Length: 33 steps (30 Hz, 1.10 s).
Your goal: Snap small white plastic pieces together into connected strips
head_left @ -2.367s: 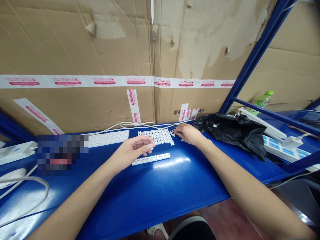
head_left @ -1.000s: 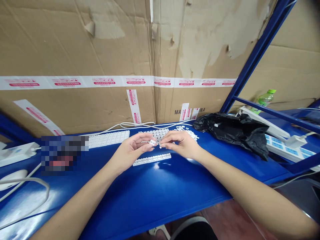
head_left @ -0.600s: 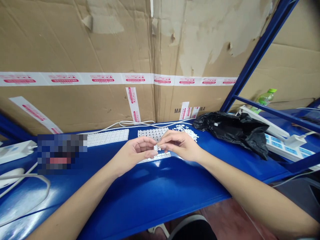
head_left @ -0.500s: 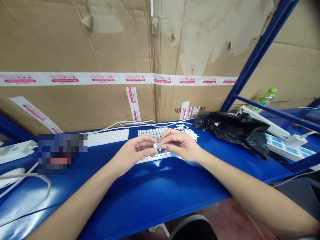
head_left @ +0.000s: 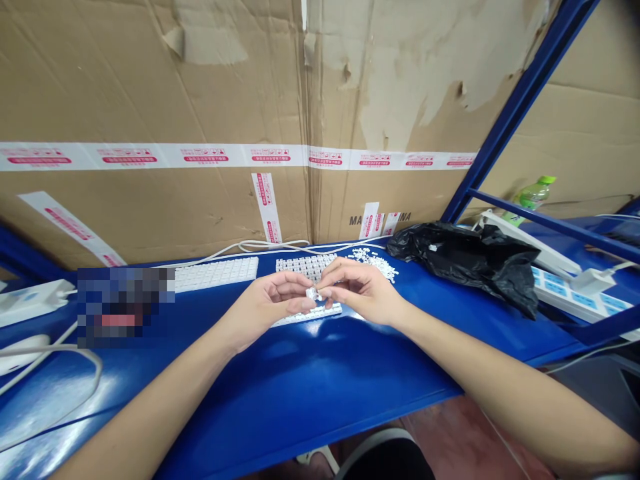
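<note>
Over the blue table, my left hand pinches a small white, partly clear piece between thumb and fingers; it looks like a keycap. My right hand meets it from the other side, thumb and forefinger closed on the same piece at its right edge. Whether a second tiny part is in the right fingertips is too small to tell. Behind the hands lies a grid of grey-white keys, partly covered by the fingers. Below the fingers a white keyboard strip shows.
A pile of small white parts lies right of the grid, a white keyboard to the left. A black plastic bag, a power strip and a bottle are at right. Cardboard stands behind the blue table.
Both hands stay in nearly the same spot. The small white piece has turned slightly between the fingertips.
</note>
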Available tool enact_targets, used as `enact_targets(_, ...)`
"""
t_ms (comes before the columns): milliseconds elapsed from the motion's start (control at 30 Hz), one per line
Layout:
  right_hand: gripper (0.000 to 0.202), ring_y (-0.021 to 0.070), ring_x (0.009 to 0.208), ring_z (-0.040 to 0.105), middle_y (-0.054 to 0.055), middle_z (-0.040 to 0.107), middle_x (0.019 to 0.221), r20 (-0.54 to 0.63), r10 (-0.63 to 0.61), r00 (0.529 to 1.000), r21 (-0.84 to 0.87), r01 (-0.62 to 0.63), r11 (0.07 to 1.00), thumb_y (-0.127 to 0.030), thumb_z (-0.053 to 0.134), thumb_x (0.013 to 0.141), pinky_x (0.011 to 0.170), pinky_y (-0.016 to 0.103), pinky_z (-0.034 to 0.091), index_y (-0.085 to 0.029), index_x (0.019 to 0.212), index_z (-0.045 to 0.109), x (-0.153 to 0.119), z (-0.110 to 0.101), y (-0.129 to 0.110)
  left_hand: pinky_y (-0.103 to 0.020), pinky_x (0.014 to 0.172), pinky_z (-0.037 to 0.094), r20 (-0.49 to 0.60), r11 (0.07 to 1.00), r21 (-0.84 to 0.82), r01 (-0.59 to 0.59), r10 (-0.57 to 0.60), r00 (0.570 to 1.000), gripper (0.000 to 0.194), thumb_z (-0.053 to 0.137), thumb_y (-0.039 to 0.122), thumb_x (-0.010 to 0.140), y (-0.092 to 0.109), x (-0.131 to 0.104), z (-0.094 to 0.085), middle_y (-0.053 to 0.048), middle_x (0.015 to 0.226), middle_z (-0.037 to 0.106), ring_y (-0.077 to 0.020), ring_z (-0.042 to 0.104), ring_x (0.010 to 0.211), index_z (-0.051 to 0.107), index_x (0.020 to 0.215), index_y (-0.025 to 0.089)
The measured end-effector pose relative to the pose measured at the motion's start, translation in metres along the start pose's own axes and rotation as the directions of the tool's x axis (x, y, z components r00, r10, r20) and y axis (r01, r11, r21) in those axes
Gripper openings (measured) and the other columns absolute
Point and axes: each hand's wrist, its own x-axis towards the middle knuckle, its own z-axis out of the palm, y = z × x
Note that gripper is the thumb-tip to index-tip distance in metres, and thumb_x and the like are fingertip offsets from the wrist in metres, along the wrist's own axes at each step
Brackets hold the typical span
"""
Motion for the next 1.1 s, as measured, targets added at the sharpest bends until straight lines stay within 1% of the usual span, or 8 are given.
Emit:
enact_targets(133,0.014,0.0139,0.080,0.074,0.005,0.071,0.107,-0.007,0.083,0.997,0.053,-0.082,0.995,-0.035,0.081,0.100,0.075,0.032,0.071,-0.022,0.103,0.084,0.001,0.002,-0.005,-0.035,0.089,0.064,-0.024,1.000,0.001,0.011,-0.011,1.000,0.041,0.101,0.035,0.076,0.000,-0.001,0.001,-0.005,0.099,0.086,-0.0227,0.081,0.091,0.078,0.108,0.023)
enact_targets(433,0.017,0.0130,0.076,0.076,0.004,0.071,0.105,-0.003,0.113,0.994,0.204,-0.110,0.973,-0.035,0.086,0.095,0.073,0.030,0.068,-0.020,0.101,0.081,-0.001,0.006,-0.004,-0.036,0.086,0.064,-0.042,0.999,-0.023,0.031,-0.032,0.999,0.046,0.104,0.035,0.073,0.002,-0.002,0.006,-0.006,0.099,0.085,-0.0216,0.080,0.087,0.078,0.108,0.021)
enact_targets(533,0.019,0.0141,0.075,0.075,0.004,0.074,0.099,0.000,0.149,0.989,0.182,-0.147,0.972,-0.036,0.084,0.097,0.072,0.030,0.067,-0.019,0.102,0.078,0.000,0.006,-0.003,-0.035,0.087,0.063,-0.032,0.999,-0.015,0.029,-0.030,0.999,0.046,0.103,0.035,0.073,0.003,-0.002,0.007,-0.005,0.101,0.085,-0.0212,0.079,0.091,0.078,0.110,0.023)
enact_targets(633,0.019,0.0167,0.077,0.073,0.005,0.077,0.091,-0.066,0.170,0.983,0.023,-0.169,0.985,-0.038,0.074,0.104,0.068,0.030,0.063,-0.019,0.107,0.076,0.004,-0.005,0.005,-0.034,0.088,0.063,-0.043,1.000,0.005,0.014,-0.014,0.999,0.046,0.103,0.035,0.074,0.004,-0.002,0.006,-0.005,0.106,0.083,-0.0211,0.077,0.095,0.079,0.112,0.023)
enact_targets(700,0.017,0.0190,0.082,0.074,0.006,0.079,0.096,-0.194,0.143,0.970,-0.181,-0.179,0.967,-0.034,0.069,0.105,0.067,0.031,0.061,-0.019,0.108,0.075,0.007,-0.019,0.013,-0.034,0.087,0.063,-0.072,1.000,0.023,-0.003,0.005,0.997,0.046,0.102,0.036,0.075,0.004,-0.001,0.004,-0.006,0.106,0.081,-0.0210,0.076,0.094,0.079,0.112,0.023)
enact_targets(800,0.011,0.0235,0.094,0.076,0.008,0.082,0.104,-0.298,0.043,0.954,-0.597,-0.221,0.771,-0.021,0.067,0.103,0.087,0.039,0.061,-0.020,0.104,0.077,0.010,-0.047,0.028,-0.036,0.085,0.062,-0.097,0.999,0.030,-0.035,0.037,0.995,0.045,0.100,0.037,0.076,0.004,0.000,0.001,-0.007,0.108,0.079,-0.0205,0.074,0.090,0.079,0.113,0.023)
enact_targets(933,0.016,0.0298,0.105,0.075,0.011,0.084,0.109,-0.271,0.028,0.962,-0.811,-0.244,0.532,-0.012,0.066,0.101,0.097,0.044,0.058,-0.019,0.104,0.080,0.009,-0.071,0.043,-0.034,0.085,0.061,-0.097,0.998,0.035,-0.048,0.051,0.994,0.042,0.099,0.038,0.079,0.004,0.000,-0.002,-0.005,0.111,0.077,-0.0181,0.072,0.088,0.080,0.114,0.025)
enact_targets(1100,0.021,0.0282,0.108,0.072,0.008,0.084,0.109,-0.151,0.081,0.985,-0.852,-0.172,0.495,-0.007,0.067,0.099,0.100,0.042,0.057,-0.020,0.106,0.082,0.008,-0.075,0.056,-0.035,0.084,0.061,-0.104,0.997,0.061,-0.055,0.061,0.993,0.043,0.098,0.040,0.079,0.003,0.001,-0.003,-0.006,0.109,0.077,-0.0184,0.070,0.086,0.080,0.115,0.025)
